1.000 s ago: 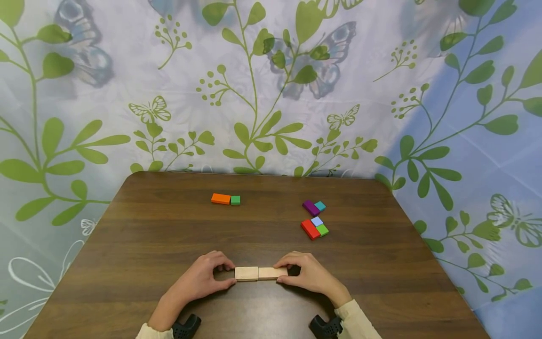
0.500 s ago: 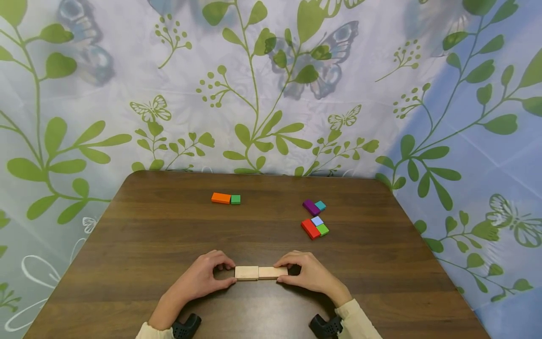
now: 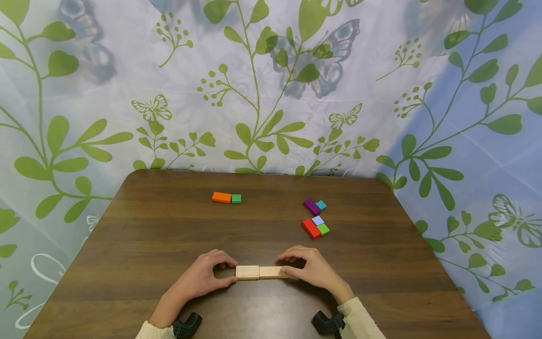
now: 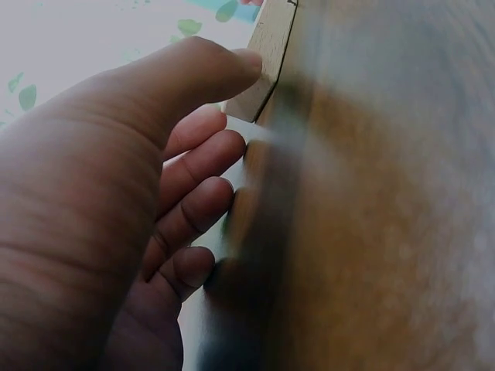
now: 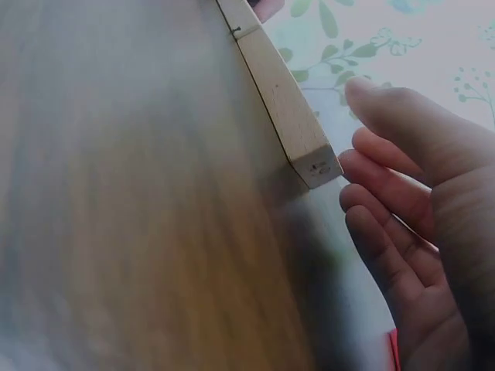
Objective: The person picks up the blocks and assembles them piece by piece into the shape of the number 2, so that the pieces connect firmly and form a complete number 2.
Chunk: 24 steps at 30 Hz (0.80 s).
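Note:
Two plain wooden blocks lie end to end in the head view, the left block touching the right block. My left hand pinches the outer end of the left block between thumb and fingers; in the left wrist view that hand's thumb lies against the block. My right hand is around the far end of the right block with thumb and fingers spread. The right wrist view shows a gap between the right hand and the block.
Farther back on the brown table lie an orange block beside a green one. At right, a purple block touches a teal one; a red block touches light blue and lime ones.
My right hand has let go of the right block, its fingers lifting away and spreading. My left hand keeps its grip, and the wooden blocks stay together.

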{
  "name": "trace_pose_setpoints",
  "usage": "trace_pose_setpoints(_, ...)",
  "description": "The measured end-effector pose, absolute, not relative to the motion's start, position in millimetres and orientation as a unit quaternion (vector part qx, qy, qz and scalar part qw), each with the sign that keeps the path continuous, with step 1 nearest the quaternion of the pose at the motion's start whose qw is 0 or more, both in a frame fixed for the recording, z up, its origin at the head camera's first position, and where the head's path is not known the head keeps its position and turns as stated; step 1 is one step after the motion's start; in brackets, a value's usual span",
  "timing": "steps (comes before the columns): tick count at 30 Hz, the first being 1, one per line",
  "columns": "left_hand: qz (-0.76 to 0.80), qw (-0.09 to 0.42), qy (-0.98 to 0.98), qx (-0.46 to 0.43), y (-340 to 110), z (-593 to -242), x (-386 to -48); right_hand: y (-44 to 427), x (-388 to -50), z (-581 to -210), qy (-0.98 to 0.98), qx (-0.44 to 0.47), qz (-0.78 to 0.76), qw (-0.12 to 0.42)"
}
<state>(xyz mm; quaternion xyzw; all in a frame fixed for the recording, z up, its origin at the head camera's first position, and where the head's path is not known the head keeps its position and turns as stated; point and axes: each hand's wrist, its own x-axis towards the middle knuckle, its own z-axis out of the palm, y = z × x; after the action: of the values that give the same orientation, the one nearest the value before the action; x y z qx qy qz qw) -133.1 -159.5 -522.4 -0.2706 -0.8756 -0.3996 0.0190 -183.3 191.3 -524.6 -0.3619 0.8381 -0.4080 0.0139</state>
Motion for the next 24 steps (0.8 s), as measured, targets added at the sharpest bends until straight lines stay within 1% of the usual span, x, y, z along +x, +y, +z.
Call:
trace_pose_setpoints(3, -0.4, 0.015, -0.877, -0.267, -158.9, -522.1, -132.6, 193.2, -185.1, -522.9, 0.839, -0.348, -0.417, 0.006)
trace_pose_setpoints(6, -0.4, 0.013, -0.877, -0.266, -158.2, -521.5, -132.0, 196.2, -188.6, -522.0, 0.845, -0.332, -0.419, -0.016)
trace_pose_setpoints(13, -0.398, 0.011, -0.879, -0.261, -156.8, -522.1, -130.3, 205.2, -200.5, -524.1, 0.871, -0.279, -0.389, -0.111)
trace_pose_setpoints(16, -0.398, 0.014, -0.88, -0.261, -156.4, -522.5, -130.2, 208.2, -205.2, -523.3, 0.882, -0.249, -0.374, -0.139)
trace_pose_setpoints(24, -0.399, 0.023, -0.879, -0.262, -156.7, -522.7, -130.1, 216.0, -215.7, -520.3, 0.894, -0.191, -0.361, -0.184)
